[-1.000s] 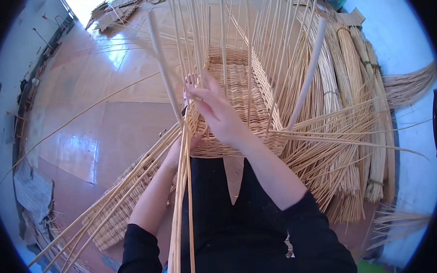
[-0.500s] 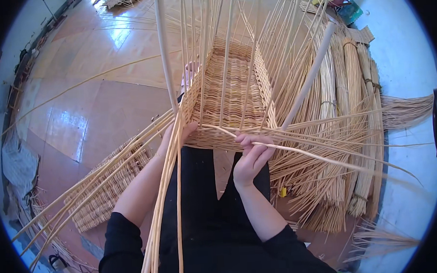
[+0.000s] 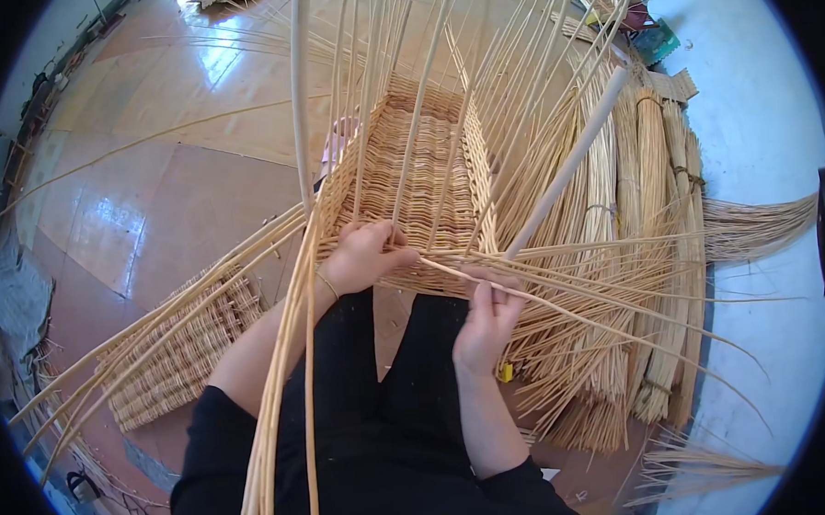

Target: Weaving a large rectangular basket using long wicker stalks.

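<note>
A half-woven wicker basket [image 3: 399,157] stands before my lap, its open top showing a ribbed floor and woven walls. Thin upright stakes rise from its rim, with a thick pale stick [image 3: 569,163] at the near right corner and another thick stick [image 3: 301,97] at the near left. My left hand [image 3: 365,256] lies over the near rim, thumb and fingers pinching a willow rod [image 3: 572,320]. Farther along the same rod, my right hand [image 3: 489,328] grips it just outside the rim. The rod's free end trails to the right. Some fingertips are hidden.
Long loose rods [image 3: 276,392] fan out from the near left corner toward me and leftward. On the floor at left lies a woven wicker panel [image 3: 182,350]. Tied bundles of rods [image 3: 653,182] line the white wall [image 3: 757,132] at right.
My left hand has come from the basket's left side over the near rim and now pinches the rod. The right hand has shifted slightly right and lower. The whole view has moved a little.
</note>
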### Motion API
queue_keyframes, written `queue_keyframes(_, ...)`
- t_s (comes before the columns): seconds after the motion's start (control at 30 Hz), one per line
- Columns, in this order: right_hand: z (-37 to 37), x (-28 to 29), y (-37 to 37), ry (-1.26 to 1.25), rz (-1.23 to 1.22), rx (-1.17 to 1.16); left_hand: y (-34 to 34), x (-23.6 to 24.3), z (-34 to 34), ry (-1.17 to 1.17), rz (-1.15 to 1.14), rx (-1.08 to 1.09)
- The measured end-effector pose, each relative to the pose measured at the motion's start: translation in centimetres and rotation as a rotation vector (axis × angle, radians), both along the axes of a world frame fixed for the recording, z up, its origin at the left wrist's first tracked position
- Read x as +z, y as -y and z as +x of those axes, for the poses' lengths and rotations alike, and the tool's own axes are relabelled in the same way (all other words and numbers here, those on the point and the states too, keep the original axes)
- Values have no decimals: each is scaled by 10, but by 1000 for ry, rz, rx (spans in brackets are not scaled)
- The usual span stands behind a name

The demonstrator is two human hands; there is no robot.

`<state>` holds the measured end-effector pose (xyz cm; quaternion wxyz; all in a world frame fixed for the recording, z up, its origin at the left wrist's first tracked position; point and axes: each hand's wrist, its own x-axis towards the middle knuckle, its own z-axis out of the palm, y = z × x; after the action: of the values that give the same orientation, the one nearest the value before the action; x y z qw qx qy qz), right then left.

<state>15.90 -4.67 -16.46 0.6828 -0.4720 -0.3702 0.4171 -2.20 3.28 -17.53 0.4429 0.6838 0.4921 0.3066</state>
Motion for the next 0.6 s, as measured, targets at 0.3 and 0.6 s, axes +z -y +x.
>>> queue_keyframes(0.3, -36, 98, -116, 1079, 104, 97, 6, -9, 28, -213, 260, 415)
queue_keyframes(0.6, 21, 1, -6, -7, 122, -149, 1, 20, 25, -149, -259, 286)
